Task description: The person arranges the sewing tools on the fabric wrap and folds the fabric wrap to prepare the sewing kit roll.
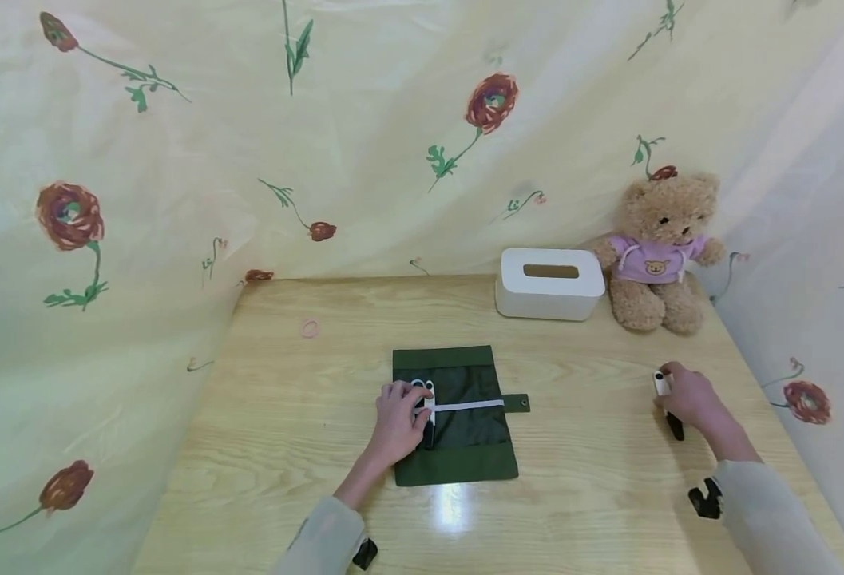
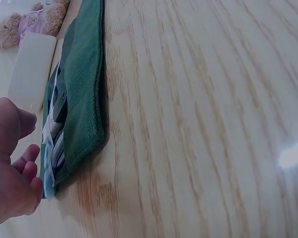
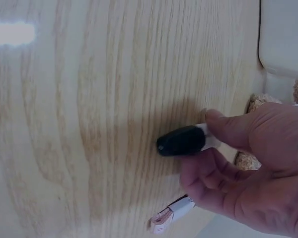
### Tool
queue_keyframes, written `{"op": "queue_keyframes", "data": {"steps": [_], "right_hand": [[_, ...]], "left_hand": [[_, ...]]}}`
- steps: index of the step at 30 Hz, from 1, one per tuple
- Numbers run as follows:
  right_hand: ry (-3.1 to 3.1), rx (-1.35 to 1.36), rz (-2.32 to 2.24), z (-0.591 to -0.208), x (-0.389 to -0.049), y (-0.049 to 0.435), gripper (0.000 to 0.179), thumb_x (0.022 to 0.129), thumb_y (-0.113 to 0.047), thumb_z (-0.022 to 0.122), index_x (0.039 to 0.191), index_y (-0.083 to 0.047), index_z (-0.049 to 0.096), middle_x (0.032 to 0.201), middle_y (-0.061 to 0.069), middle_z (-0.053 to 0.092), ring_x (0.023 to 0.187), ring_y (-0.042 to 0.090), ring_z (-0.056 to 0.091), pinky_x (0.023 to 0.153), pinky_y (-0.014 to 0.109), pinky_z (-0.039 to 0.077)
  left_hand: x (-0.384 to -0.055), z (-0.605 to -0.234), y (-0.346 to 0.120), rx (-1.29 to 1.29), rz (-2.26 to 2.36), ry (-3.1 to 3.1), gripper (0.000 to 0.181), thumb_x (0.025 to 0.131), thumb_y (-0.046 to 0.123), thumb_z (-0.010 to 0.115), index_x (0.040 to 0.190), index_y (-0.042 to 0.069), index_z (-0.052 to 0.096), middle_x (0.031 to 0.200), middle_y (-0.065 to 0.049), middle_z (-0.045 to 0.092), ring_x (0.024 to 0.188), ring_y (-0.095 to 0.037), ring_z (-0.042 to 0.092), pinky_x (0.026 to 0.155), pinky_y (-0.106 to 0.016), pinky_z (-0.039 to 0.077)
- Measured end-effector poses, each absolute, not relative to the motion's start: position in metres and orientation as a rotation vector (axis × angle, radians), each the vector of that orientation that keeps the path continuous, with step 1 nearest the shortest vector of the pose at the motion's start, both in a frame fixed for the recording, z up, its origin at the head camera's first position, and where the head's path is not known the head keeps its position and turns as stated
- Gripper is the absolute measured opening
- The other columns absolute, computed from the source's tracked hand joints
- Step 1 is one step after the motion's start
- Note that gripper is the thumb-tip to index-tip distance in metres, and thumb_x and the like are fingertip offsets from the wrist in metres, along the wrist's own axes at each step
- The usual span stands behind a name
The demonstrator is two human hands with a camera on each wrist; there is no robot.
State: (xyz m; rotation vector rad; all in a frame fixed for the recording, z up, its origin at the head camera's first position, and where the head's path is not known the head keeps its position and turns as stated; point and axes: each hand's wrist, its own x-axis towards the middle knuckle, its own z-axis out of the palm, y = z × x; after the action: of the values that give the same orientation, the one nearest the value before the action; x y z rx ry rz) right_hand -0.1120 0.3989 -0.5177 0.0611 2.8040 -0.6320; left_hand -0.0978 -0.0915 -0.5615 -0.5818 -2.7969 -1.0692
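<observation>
A dark green fabric tool roll (image 1: 468, 471) lies unfolded on the table, a white elastic strap (image 1: 468, 406) across it. Tucked under the strap at its left side are a slim white-and-black tool (image 1: 430, 435) and pale loop handles (image 1: 418, 382). My left hand (image 1: 398, 419) reaches over these, thumb and fingers apart in the left wrist view. Farther right, my right hand (image 1: 691, 397) pinches a white tool with a black rounded end (image 3: 181, 141) between thumb and fingers, close over the table, black end pointing toward the near side.
A white tissue box (image 1: 551, 299) and a teddy bear (image 1: 659, 263) in a purple hoodie stand at the back right. A small pink ring (image 1: 310, 328) lies at the back left. Near the right hand is a folded whitish strip (image 3: 171, 215). Floral cloth (image 1: 364, 160) hangs behind the table.
</observation>
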Motion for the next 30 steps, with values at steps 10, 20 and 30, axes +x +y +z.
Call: {"op": "queue_keyframes", "data": {"steps": [10,20,30], "right_hand": [[2.861,0.038,-0.828,-0.526,-0.106,0.398,0.056,0.087,-0.003,0.071,0.129,0.015,0.038,0.084,0.026,0.061,0.066,0.028,0.059,0.054,0.038,0.046],[2.710,-0.007,-1.207,-0.524,-0.106,0.358,0.055,0.098,-0.010,0.065,0.140,0.008,0.035,0.097,0.023,0.058,0.073,0.022,0.061,0.057,0.035,0.054],[2.484,-0.161,-1.569,-0.517,-0.127,0.286,0.052,0.097,0.004,0.058,0.143,0.007,0.032,0.098,0.022,0.050,0.076,0.022,0.060,0.063,0.041,0.057]], "left_hand": [[-0.102,-0.558,-0.086,-0.640,-1.013,-2.888,0.022,0.091,0.017,0.075,0.113,0.017,0.071,0.101,-0.007,0.045,0.099,-0.028,0.038,0.077,-0.041,0.028],[-0.102,-0.560,-0.082,-0.620,-0.987,-2.955,0.022,0.090,0.018,0.075,0.113,0.017,0.073,0.099,-0.006,0.045,0.095,-0.027,0.036,0.074,-0.039,0.027],[-0.104,-0.560,-0.078,-0.579,-1.029,-2.989,0.021,0.089,0.016,0.076,0.109,0.018,0.072,0.102,-0.009,0.046,0.098,-0.028,0.037,0.075,-0.040,0.028]]}}
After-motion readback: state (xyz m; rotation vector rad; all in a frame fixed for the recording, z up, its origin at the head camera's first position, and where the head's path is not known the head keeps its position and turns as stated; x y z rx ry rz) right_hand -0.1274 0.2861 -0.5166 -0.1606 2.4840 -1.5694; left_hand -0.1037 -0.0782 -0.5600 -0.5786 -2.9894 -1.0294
